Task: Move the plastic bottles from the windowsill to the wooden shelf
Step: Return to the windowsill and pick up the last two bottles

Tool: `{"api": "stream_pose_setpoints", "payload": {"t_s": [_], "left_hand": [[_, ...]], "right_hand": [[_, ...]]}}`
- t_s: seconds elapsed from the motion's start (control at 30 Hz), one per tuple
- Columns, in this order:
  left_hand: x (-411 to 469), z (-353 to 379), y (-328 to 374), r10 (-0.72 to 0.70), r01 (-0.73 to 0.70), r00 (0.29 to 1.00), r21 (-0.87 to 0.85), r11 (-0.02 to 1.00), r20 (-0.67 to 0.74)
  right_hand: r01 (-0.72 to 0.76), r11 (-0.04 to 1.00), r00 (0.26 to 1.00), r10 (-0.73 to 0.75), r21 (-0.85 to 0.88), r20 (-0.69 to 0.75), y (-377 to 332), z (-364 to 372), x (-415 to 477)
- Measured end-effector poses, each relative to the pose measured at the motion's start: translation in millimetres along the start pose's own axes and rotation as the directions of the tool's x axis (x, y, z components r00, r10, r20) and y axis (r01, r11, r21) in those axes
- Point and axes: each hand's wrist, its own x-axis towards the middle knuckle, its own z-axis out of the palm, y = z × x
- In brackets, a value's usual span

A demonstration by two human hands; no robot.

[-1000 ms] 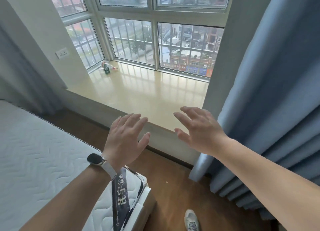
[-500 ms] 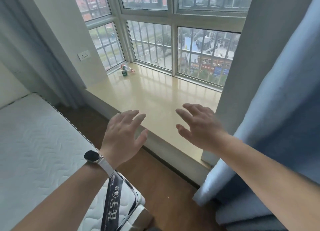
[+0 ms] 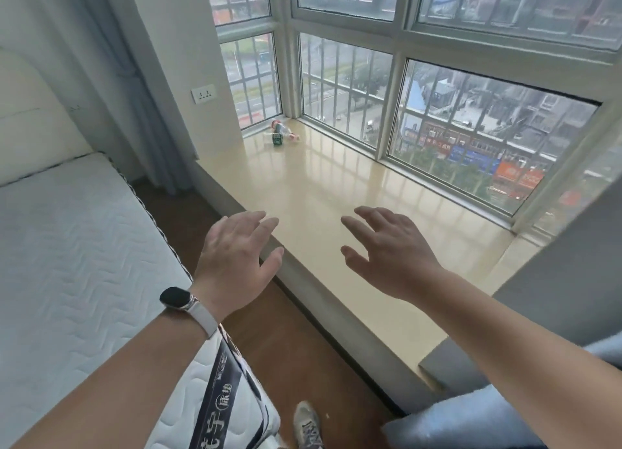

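Reaching both arms forward, centre of frame. My left hand (image 3: 235, 260): fingers spread, palm down, holding nothing, over near edge of windowsill (image 3: 336, 192); watch (image 3: 178, 298) on wrist. My right hand (image 3: 390, 256): fingers spread, empty, above sill surface. Plastic bottles (image 3: 282, 133): small cluster lying in far corner of sill, upper centre, against window frame, well apart from hands. Mattress (image 3: 67, 246) lower left. Curtain (image 3: 471, 425) lower right.
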Motion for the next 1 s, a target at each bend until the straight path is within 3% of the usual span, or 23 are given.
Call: {"api": "stream_pose_setpoints", "payload": {"t_s": [0.47, 1.0], "left_hand": [[103, 37, -127, -0.107, 0.106, 0.993, 0.014, 0.994, 0.057], [176, 77, -198, -0.156, 0.148, 0.982, 0.086, 0.985, 0.106]], "right_hand": [[0.041, 0.999, 0.999, -0.041, 0.008, -0.020, -6, 33, 184], [0.120, 0.988, 0.992, -0.122, 0.101, 0.015, 3, 82, 313]]}}
